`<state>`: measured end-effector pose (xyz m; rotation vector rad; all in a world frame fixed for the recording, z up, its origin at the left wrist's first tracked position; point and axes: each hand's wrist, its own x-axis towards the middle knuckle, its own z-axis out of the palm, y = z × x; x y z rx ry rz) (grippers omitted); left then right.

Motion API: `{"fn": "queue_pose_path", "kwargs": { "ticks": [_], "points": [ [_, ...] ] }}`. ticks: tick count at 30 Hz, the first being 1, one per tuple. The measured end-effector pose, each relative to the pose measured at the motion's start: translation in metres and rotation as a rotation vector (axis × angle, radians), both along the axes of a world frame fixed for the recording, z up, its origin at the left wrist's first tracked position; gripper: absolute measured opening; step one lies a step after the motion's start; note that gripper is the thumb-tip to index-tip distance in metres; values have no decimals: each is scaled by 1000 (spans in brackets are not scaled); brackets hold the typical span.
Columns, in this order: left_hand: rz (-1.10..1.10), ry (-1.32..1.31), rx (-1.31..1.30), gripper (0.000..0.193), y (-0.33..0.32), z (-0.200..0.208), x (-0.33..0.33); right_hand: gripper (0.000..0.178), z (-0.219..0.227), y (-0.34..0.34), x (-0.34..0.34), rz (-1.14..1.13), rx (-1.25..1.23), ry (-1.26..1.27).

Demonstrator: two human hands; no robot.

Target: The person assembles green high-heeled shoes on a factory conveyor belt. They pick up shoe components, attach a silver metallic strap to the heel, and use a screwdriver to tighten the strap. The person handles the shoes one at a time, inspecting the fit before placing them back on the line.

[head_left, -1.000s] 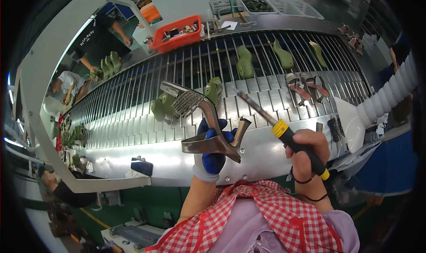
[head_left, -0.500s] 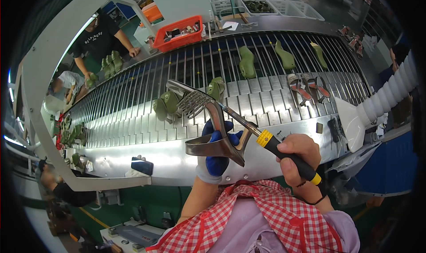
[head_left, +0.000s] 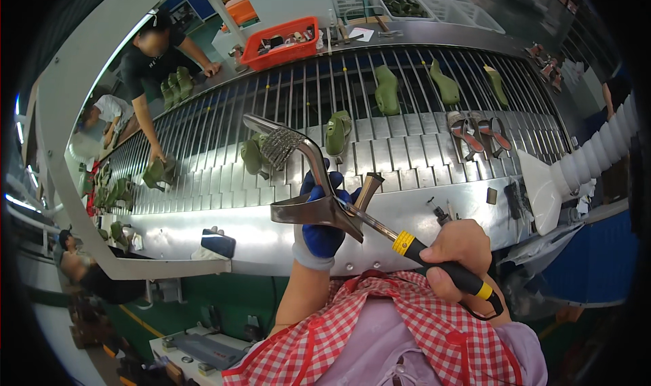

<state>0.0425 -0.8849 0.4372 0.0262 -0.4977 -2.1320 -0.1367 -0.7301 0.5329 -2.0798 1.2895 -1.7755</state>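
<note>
My left hand (head_left: pixel 320 242), in a blue and grey glove, grips a bronze high-heeled sandal (head_left: pixel 327 176) in front of my chest. The sandal is tilted, its braided glittering strap (head_left: pixel 279 146) at the upper left and its slim heel (head_left: pixel 367 191) at the right. My bare right hand (head_left: pixel 456 254) is wrapped round the black and yellow handle of a corded soldering iron (head_left: pixel 414 248). Its metal shaft points up and left, and the tip ends at the sandal, close to the smooth bronze band (head_left: pixel 298 213). Whether the tip touches it, I cannot tell.
Beyond my hands runs a slatted conveyor (head_left: pixel 434 142) with green shoe lasts (head_left: pixel 386 91) and a pair of sandals (head_left: pixel 468 138). A white duct nozzle (head_left: pixel 540 186) stands right, a phone (head_left: pixel 218 244) lies left. Across the conveyor, a co-worker's hand (head_left: pixel 156 153) touches a green last.
The soldering iron's tip has shifted down along the sandal, from beside the sole to near the band. My left hand has turned the sandal slightly. A co-worker's arm now reaches over the conveyor.
</note>
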Motion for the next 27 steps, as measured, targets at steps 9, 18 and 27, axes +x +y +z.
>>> {"fn": "queue_pose_path", "kwargs": {
  "ticks": [9, 18, 27],
  "points": [
    [62, -423, -74, 40, -13, 1, 15, 26, -17, 26, -2, -139, 83, -460],
    [-248, -1380, -1379, 44, 0, 35, 17, 31, -25, -2, -40, -408, 344, 13],
    [-270, -1316, -1165, 43, 3, 40, -4, 26, -46, 13, -40, -383, 430, -132]
  ]
}}
